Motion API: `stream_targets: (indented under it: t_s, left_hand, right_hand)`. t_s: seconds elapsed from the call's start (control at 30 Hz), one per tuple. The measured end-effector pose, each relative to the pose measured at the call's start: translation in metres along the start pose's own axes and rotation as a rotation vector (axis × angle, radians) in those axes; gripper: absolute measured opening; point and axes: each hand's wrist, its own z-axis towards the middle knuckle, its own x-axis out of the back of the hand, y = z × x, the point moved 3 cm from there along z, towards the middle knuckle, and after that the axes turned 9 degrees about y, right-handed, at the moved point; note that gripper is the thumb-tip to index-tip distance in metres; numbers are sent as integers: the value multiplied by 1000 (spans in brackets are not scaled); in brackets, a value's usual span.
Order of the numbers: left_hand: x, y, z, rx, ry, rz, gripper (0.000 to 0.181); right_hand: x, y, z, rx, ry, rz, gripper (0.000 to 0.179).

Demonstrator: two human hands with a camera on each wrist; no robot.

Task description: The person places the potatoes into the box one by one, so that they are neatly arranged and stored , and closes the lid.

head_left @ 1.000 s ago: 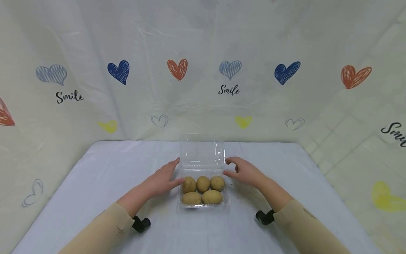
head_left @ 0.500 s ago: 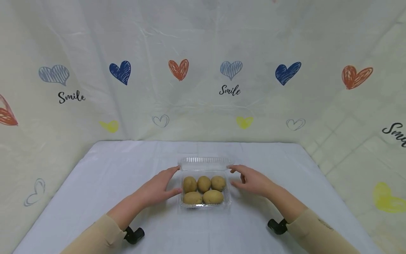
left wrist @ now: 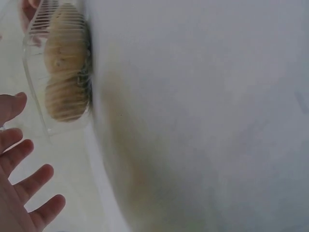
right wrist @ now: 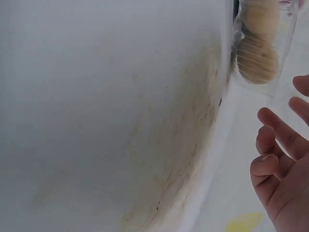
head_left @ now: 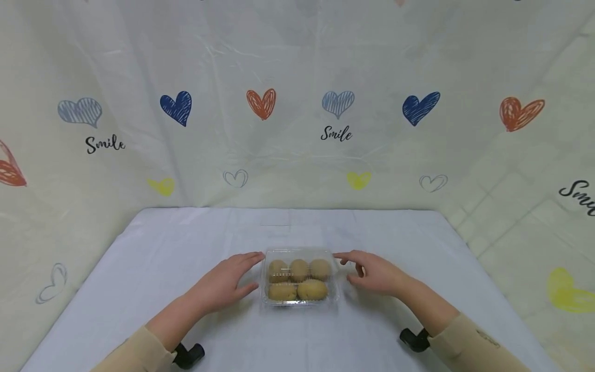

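A clear plastic clamshell box (head_left: 301,303) holds several potatoes (head_left: 312,290), three behind and two in front. Its ribbed lid (head_left: 299,254) lies down over them; whether the rim is latched cannot be made out. At the box's left side is my left hand (head_left: 225,281), fingers straight and fingertips close to the rear corner. My right hand (head_left: 378,274) is on the other side, index finger stretched toward the rear right corner and the other fingers loosely bent. Both wrist views show a gap between the fingers (left wrist: 33,183) and box, and neither hand holds anything.
A white cloth (head_left: 297,343) covers the table, with brownish smudges (right wrist: 178,169) in the right wrist view. Behind stands a pale curtain (head_left: 297,51) printed with hearts. Black wrist cameras (head_left: 189,356) hang below both beige sleeves (head_left: 139,354).
The lid has swung from upright down over the potatoes. My hands have moved outward and toward me, away from the lid, and the thumbs have left the box's sides.
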Motion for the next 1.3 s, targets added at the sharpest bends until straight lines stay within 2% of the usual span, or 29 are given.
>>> stream_targets:
  t_s: [0.17, 0.37, 0.57, 0.7, 0.83, 1.1, 1.2, 1.3]
  left_hand:
    - [2, 4, -6, -37, 9, 13, 61]
    - [5, 8, -12, -83, -15, 30, 55]
    - [4, 8, -13, -58, -49, 18, 57]
    - [3, 8, -13, -32, -42, 21, 57]
    - [2, 11, -14, 40, -24, -1, 58]
    - [-2, 21, -14, 295, -38, -178, 58]
    - [-6, 24, -13, 346, -72, -276, 60]
    - [-10, 26, -12, 365, -108, -403, 65]
  right_hand:
    - [2, -1, -6, 29, 2, 20, 47]
    - [2, -1, -9, 42, -12, 57, 39]
    - [-1, 0, -10, 37, -7, 68, 33]
    - [-3, 0, -9, 35, -3, 78, 37]
    - [-5, -1, -9, 15, 3, 92, 43]
    - [-7, -10, -7, -81, -33, 131, 50]
    - [-8, -12, -8, -112, -53, 169, 52]
    - [-11, -13, -8, -145, -83, 226, 60]
